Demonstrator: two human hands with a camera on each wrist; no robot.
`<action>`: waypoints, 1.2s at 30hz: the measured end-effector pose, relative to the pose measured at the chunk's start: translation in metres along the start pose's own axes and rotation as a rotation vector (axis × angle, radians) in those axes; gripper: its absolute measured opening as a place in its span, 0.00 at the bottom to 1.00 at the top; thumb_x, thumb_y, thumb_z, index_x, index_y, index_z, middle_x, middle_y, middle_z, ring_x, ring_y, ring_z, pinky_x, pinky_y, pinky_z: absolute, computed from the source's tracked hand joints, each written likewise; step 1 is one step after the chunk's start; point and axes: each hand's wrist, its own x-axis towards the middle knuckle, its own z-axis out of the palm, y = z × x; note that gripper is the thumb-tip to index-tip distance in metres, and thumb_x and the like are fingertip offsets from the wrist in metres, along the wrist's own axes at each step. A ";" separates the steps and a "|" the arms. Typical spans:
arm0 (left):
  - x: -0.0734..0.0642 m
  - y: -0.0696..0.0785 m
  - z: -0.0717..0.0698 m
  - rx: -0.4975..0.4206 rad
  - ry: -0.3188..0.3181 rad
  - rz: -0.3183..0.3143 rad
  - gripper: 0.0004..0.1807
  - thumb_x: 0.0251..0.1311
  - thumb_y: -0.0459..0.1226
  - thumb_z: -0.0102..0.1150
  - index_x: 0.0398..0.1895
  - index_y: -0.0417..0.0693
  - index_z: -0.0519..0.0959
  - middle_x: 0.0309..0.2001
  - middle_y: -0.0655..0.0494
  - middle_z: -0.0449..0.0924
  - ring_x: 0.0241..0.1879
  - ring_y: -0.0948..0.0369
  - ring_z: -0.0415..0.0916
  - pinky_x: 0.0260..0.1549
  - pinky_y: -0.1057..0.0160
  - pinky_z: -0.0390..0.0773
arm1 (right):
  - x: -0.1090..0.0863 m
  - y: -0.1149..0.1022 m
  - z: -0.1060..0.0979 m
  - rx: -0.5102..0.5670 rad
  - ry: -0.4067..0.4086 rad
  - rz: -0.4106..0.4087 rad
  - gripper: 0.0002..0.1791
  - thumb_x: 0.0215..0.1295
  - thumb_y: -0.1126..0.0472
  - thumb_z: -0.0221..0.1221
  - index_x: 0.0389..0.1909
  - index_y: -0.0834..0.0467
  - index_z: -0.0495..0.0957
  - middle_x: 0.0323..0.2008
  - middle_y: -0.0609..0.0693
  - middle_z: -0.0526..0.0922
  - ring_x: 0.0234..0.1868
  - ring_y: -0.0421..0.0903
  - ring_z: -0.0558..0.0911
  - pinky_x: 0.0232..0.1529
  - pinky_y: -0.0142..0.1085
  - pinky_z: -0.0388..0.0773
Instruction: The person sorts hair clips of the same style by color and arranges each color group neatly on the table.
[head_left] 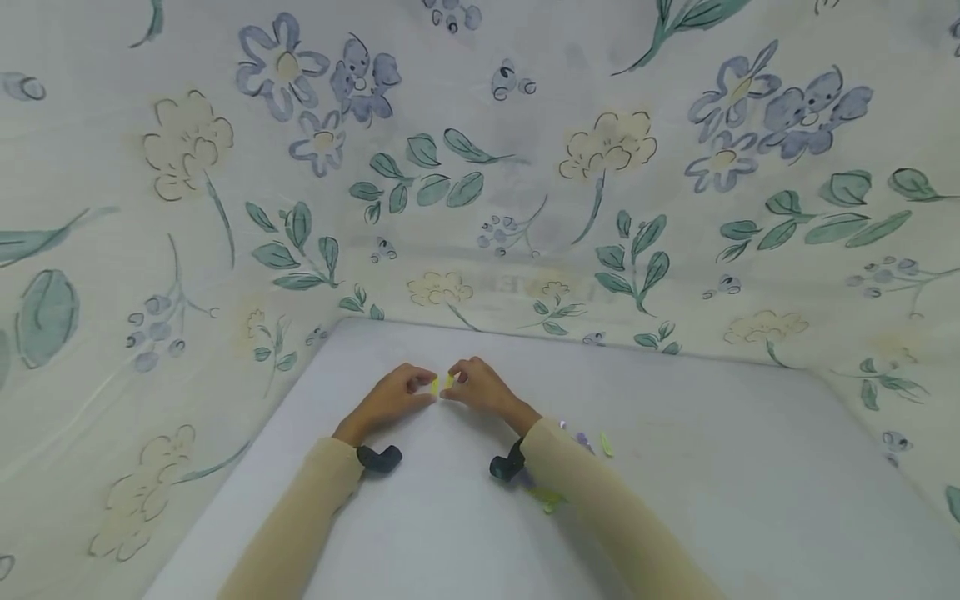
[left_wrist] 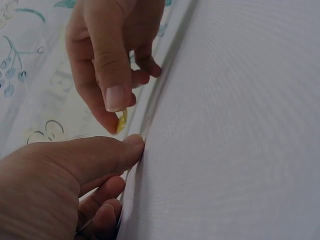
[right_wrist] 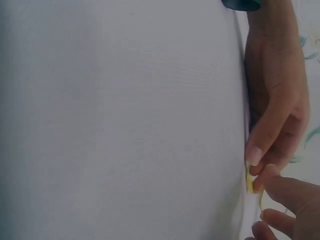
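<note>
My left hand [head_left: 392, 398] is over the far left part of the white table [head_left: 660, 483], pinching a small yellow piece [head_left: 434, 386] between thumb and fingertips. Facing it, my right hand [head_left: 486, 387] pinches a second small yellow piece [head_left: 449, 381]. A narrow gap separates the two pieces in the head view. In the left wrist view the right hand's yellow piece [left_wrist: 121, 121] looks thin and glossy below the thumb. The left hand's yellow piece [right_wrist: 250, 183] shows at its fingertips in the right wrist view. What exactly these pieces are, I cannot tell.
Beside and under the right forearm lie a yellow-green strip [head_left: 607, 445], a lilac piece [head_left: 585, 442] and a larger yellow-green piece [head_left: 549, 497]. Floral cloth [head_left: 525, 208] hangs behind the table and along its sides. Both wrists carry a dark camera band.
</note>
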 end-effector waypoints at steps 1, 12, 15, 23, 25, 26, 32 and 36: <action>0.001 0.000 0.001 0.004 -0.001 0.001 0.24 0.60 0.45 0.68 0.59 0.51 0.79 0.53 0.53 0.80 0.48 0.56 0.74 0.51 0.52 0.75 | 0.001 0.000 0.002 -0.011 -0.007 0.007 0.26 0.62 0.49 0.68 0.56 0.59 0.80 0.44 0.54 0.79 0.42 0.45 0.75 0.43 0.35 0.74; 0.000 0.003 0.001 0.011 0.006 -0.023 0.24 0.60 0.44 0.68 0.59 0.51 0.79 0.52 0.53 0.79 0.47 0.57 0.74 0.49 0.54 0.75 | 0.007 0.004 0.009 -0.053 -0.029 -0.013 0.25 0.61 0.48 0.68 0.56 0.56 0.79 0.38 0.50 0.77 0.37 0.43 0.72 0.38 0.32 0.69; 0.000 0.003 0.001 0.023 0.008 -0.018 0.24 0.60 0.44 0.68 0.60 0.52 0.79 0.51 0.54 0.79 0.47 0.58 0.74 0.49 0.55 0.75 | 0.007 0.004 0.009 -0.057 -0.037 -0.014 0.25 0.61 0.48 0.69 0.56 0.56 0.79 0.37 0.49 0.77 0.37 0.42 0.72 0.37 0.32 0.69; 0.003 0.001 0.000 0.031 0.007 -0.022 0.24 0.59 0.43 0.68 0.60 0.52 0.80 0.50 0.55 0.79 0.47 0.58 0.73 0.47 0.55 0.74 | 0.007 0.000 0.004 -0.066 -0.073 0.011 0.26 0.62 0.47 0.67 0.57 0.55 0.78 0.37 0.49 0.76 0.38 0.43 0.72 0.38 0.34 0.70; 0.004 0.000 0.000 0.037 0.009 -0.023 0.24 0.60 0.43 0.68 0.60 0.52 0.79 0.50 0.55 0.79 0.47 0.57 0.74 0.48 0.55 0.74 | 0.009 0.000 0.004 -0.067 -0.077 0.013 0.25 0.63 0.47 0.67 0.57 0.55 0.78 0.38 0.49 0.76 0.39 0.43 0.73 0.40 0.34 0.71; 0.005 0.000 0.000 0.041 0.011 -0.025 0.24 0.60 0.43 0.68 0.60 0.53 0.79 0.50 0.56 0.79 0.47 0.57 0.74 0.48 0.55 0.75 | 0.010 0.000 0.003 -0.065 -0.076 0.012 0.25 0.63 0.47 0.67 0.57 0.55 0.78 0.39 0.49 0.76 0.39 0.43 0.73 0.40 0.35 0.71; 0.006 0.000 -0.001 0.039 0.002 -0.032 0.24 0.60 0.43 0.67 0.61 0.52 0.79 0.51 0.54 0.79 0.48 0.56 0.74 0.49 0.54 0.75 | 0.013 0.002 0.002 -0.070 -0.088 0.015 0.26 0.63 0.47 0.67 0.58 0.55 0.77 0.41 0.49 0.78 0.41 0.43 0.75 0.44 0.36 0.74; 0.006 -0.001 0.000 0.041 -0.006 -0.043 0.25 0.60 0.44 0.67 0.61 0.52 0.79 0.51 0.54 0.78 0.48 0.56 0.74 0.49 0.54 0.75 | 0.013 0.004 -0.001 -0.056 -0.116 0.014 0.29 0.62 0.49 0.68 0.60 0.56 0.75 0.41 0.49 0.79 0.40 0.42 0.76 0.42 0.34 0.75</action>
